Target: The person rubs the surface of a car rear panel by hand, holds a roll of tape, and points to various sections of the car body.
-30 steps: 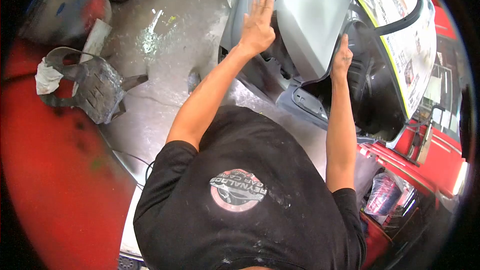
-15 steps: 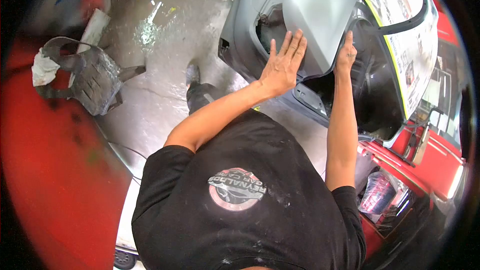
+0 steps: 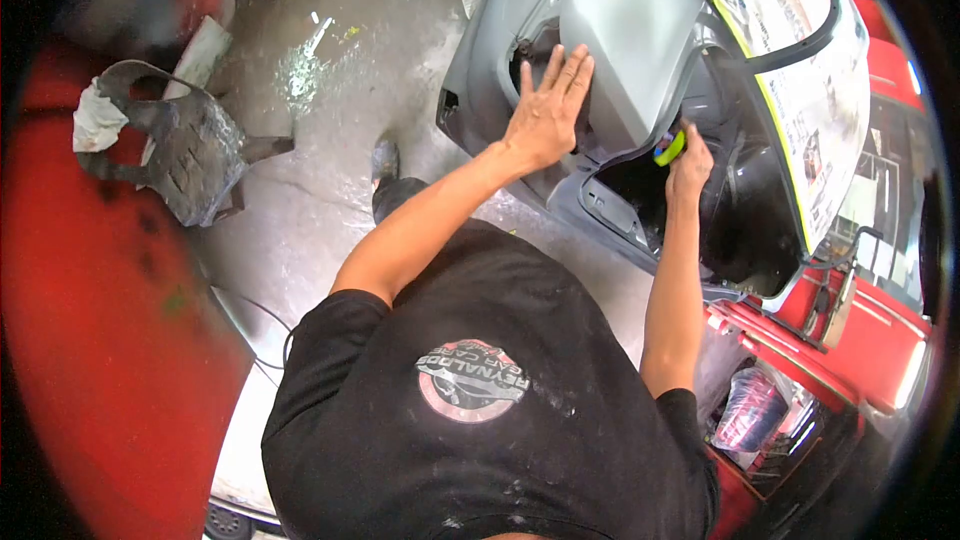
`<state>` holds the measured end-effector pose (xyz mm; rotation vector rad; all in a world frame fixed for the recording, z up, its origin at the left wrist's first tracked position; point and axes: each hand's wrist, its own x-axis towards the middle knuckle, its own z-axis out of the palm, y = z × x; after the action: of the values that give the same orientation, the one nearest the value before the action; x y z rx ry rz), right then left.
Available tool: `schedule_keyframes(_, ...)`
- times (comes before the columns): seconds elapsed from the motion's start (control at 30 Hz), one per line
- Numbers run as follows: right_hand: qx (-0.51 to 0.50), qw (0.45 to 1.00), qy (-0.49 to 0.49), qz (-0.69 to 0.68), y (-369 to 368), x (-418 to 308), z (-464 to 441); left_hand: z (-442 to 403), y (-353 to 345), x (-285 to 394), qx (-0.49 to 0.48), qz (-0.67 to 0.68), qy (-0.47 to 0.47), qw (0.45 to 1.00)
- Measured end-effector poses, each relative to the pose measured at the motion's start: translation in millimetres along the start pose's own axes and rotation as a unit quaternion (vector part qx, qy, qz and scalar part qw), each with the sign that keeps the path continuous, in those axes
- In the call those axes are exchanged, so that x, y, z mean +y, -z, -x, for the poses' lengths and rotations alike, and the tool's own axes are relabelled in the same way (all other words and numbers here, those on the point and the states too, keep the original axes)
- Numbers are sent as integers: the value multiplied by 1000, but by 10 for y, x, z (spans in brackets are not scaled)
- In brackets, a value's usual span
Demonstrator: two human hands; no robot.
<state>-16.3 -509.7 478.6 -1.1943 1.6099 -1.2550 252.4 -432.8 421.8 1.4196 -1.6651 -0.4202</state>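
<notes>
Grey panel (image 3: 630,30) lies ahead of the wearer, with the left hand (image 3: 545,125) laid palm down on it, fingers spread and pointing forward, beside a dark opening (image 3: 540,40). Right hand (image 3: 688,162): fingers curled, pinching 1 lime-green item (image 3: 673,149) by the panel's right edge; the fingers cover part of this item, so its identity and any contact with the edge cannot be confirmed. Governing relation: the panel's near corner falls between the 2 hands, its long axis running forward, away from the wearer. The right hand is nearer the dark hollow (image 3: 765,230), the left nearer the outer face. Beyond the hollow, 1 printed sheet (image 3: 790,70) with a lime border. Containers: 1 open tray (image 3: 765,492), lower right, holding a plastic-wrapped bundle (image 3: 752,410). Far left, 1 dark bracket (image 3: 195,160) bears crumpled white material (image 3: 98,118).
</notes>
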Motion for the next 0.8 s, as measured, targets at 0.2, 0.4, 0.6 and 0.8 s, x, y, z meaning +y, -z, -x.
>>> schedule_keyframes(0.2, -22, 996, -51, 73, 575, 592, 590, -481, 35, -372, -25, 17, 36, 999)
schedule_keyframes(0.4, -43, 987, -109, 110, 774, 1313, 1462, -592, 119, -356, -52, -7, 44, 998)
schedule_keyframes(0.6, -171, 936, -150, 268, 703, 1693, 2086, -330, 99, -82, -16, -28, -20, 999)
schedule_keyframes(0.8, -277, 894, -62, 346, 423, 1454, 2130, -156, 132, 116, -29, -2, -43, 999)
